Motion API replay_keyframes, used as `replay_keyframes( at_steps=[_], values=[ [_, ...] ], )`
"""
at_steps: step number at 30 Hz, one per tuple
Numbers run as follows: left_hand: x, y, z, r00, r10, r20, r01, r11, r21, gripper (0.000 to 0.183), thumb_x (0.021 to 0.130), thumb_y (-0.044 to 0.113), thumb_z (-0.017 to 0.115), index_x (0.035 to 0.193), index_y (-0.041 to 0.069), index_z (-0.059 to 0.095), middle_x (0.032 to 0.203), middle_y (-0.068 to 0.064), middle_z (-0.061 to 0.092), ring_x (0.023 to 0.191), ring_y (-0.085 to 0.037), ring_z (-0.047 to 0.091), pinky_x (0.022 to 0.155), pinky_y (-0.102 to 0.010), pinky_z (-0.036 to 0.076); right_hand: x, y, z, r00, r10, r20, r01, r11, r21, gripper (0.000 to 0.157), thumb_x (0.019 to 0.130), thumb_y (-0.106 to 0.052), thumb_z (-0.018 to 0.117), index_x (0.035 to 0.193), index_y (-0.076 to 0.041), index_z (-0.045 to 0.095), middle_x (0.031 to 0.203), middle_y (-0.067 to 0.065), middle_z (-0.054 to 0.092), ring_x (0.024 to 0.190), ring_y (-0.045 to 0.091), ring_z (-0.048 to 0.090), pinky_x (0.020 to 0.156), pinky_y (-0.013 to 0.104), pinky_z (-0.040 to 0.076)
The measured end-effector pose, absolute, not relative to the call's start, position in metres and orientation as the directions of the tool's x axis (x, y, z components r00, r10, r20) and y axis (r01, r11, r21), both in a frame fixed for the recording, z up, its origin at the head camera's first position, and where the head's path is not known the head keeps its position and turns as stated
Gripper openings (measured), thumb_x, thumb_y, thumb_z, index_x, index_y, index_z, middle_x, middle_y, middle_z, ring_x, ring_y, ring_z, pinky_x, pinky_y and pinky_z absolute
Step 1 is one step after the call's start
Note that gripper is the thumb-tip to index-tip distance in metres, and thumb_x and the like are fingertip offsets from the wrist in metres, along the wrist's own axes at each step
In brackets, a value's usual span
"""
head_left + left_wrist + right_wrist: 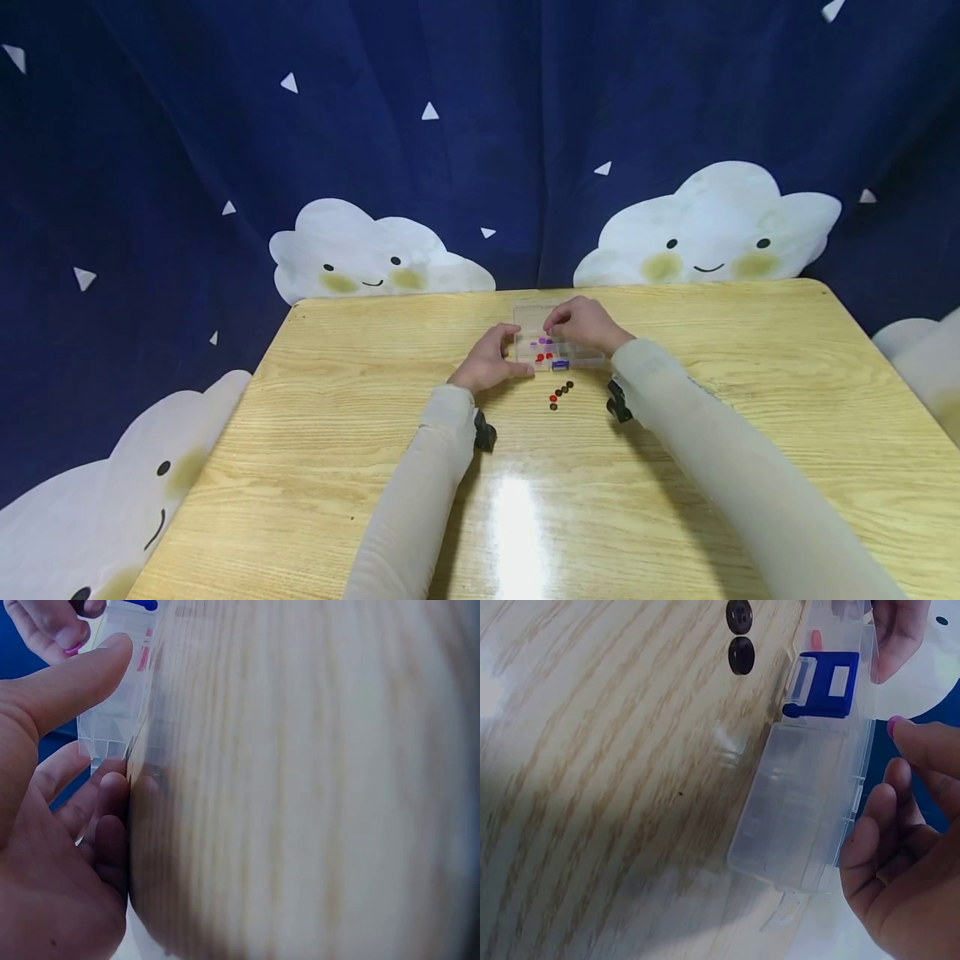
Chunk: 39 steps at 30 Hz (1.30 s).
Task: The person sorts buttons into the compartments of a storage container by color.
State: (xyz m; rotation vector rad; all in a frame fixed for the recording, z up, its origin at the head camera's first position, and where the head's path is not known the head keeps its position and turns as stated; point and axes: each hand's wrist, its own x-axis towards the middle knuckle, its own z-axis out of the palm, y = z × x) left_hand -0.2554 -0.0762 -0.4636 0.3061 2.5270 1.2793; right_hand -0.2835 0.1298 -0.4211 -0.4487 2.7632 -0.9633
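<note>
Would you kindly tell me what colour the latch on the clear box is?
The latch is blue, showing best in the right wrist view.

The box (795, 802) looks like clear, smooth plastic, faintly cloudy along its walls; its blue latch (846, 684) is opaque plastic. The dark buttons (741, 656) seem to be hard plastic, polished enough to catch highlights. The table (337, 400) shows wood grain under a glossy coat that throws back a bright glare. The curtain (450, 50) is matt, softly folded cloth, and the pale sleeves (412, 500) look like matt fabric
</note>
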Motion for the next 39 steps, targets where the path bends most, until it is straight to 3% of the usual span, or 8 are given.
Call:
replay_keyframes(
  at_steps=[39],
  values=[
    [-0.2561, -0.0765, -0.4675, -0.937, 0.316, -0.149, 0.060, 0.565, 0.823, 0.078, 0.081, 0.021, 0.083, 0.147, 0.013, 0.042, 0.142, -0.009, 0.051, 0.112, -0.025, 0.047, 0.101, -0.040, 0.041, -0.2821, 0.1358, -0.4231, -0.939, -0.337, -0.060, -0.236, 0.764, -0.600, 0.020, 0.093, -0.011, 0.060, 0.102, -0.005, 0.077, 0.113, 0.012, 0.074, 0.098, 0.026, 0.062, 0.091, 0.043, 0.049]
  ],
)
